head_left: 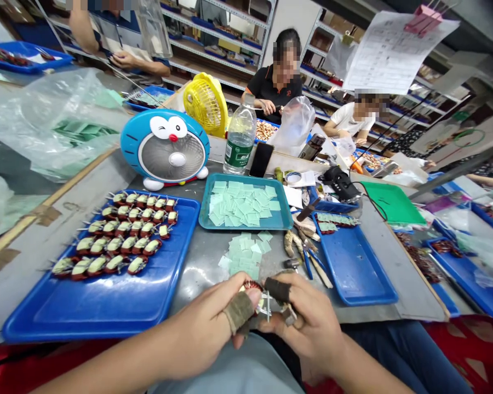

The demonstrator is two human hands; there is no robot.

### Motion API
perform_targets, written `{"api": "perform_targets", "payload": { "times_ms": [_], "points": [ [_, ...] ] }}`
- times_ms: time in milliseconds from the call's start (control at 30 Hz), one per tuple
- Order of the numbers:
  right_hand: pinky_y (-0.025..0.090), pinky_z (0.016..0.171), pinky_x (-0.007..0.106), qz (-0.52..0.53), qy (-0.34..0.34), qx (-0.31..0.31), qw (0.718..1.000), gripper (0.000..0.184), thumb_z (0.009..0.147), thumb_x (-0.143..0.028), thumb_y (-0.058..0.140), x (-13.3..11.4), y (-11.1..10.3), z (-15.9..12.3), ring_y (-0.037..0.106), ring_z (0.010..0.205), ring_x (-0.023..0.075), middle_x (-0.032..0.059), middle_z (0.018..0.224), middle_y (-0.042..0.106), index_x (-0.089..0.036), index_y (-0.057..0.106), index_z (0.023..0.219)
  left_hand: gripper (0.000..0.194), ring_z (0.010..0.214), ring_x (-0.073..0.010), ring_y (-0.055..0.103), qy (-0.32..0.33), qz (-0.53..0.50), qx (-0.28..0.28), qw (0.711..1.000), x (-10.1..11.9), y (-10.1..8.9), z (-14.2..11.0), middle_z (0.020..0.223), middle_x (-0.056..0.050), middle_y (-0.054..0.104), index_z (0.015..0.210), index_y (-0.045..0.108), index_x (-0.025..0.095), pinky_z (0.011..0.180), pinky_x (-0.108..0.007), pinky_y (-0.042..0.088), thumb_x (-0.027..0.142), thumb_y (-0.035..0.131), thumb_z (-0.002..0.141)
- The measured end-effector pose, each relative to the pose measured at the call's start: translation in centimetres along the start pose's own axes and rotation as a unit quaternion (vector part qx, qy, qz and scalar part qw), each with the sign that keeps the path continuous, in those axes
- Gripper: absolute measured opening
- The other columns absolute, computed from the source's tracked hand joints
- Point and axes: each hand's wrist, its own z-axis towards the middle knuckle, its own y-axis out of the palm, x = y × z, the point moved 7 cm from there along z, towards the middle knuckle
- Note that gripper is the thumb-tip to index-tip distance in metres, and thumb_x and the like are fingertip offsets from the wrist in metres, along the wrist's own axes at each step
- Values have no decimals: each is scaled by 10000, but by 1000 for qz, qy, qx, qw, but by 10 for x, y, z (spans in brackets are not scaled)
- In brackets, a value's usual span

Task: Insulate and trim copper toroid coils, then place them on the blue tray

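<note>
Near the table's front edge, my left hand is closed around a small copper-wound coil, with tape wrapped on the thumb. My right hand meets it from the other side, its taped fingers pinching at the coil's pale, metal-pinned end. A small metallic piece shows between the right fingers; I cannot make out what it is. Just beyond the hands lies a loose pile of pale green square sheets. More such sheets fill a teal tray behind it. On the left, a blue tray bears rows of similar coils.
Pliers and other hand tools lie right of the sheets. A narrow blue tray holds several green-topped pieces. Behind stand a blue cartoon-faced fan, a water bottle and a phone. Co-workers sit across the bench.
</note>
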Motion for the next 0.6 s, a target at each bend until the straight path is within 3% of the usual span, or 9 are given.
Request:
{"api": "perform_targets", "payload": {
  "times_ms": [167, 333, 500, 600],
  "points": [
    [550, 776, 298, -29, 26, 78, 996, 353, 891, -285, 761, 2, -5, 0, 682, 905, 208, 79, 1042, 699, -241, 645, 1222, 480, 729, -155, 514, 1, -16, 40, 999, -6, 0, -3, 785, 17, 534, 913, 503, 215, 702, -279, 449, 629, 296, 1040],
    [545, 831, 279, 40, 6, -46, 998, 406, 863, -304, 802, -3, 10, 4, 684, 938, 193, 58, 1059, 718, -237, 661, 1238, 459, 738, -156, 510, -15, -5, -2, 1000, -10, 2, -7, 806, 17, 536, 945, 505, 217, 709, -277, 442, 613, 298, 1047],
    [548, 776, 255, -12, 53, 41, 998, 304, 890, -281, 765, 0, 1, 4, 691, 892, 184, 64, 1012, 714, -216, 679, 1174, 473, 696, -151, 480, -11, -31, 67, 997, -21, 4, -6, 768, 28, 495, 937, 493, 220, 657, -277, 418, 625, 274, 1046],
    [544, 784, 251, 12, 27, -29, 999, 356, 888, -364, 773, 4, 7, 5, 697, 918, 186, 69, 1039, 728, -221, 681, 1201, 472, 680, -152, 476, -14, -23, 47, 999, -24, 10, -5, 746, 34, 493, 960, 497, 219, 652, -279, 415, 634, 286, 1040]
  ]
}}
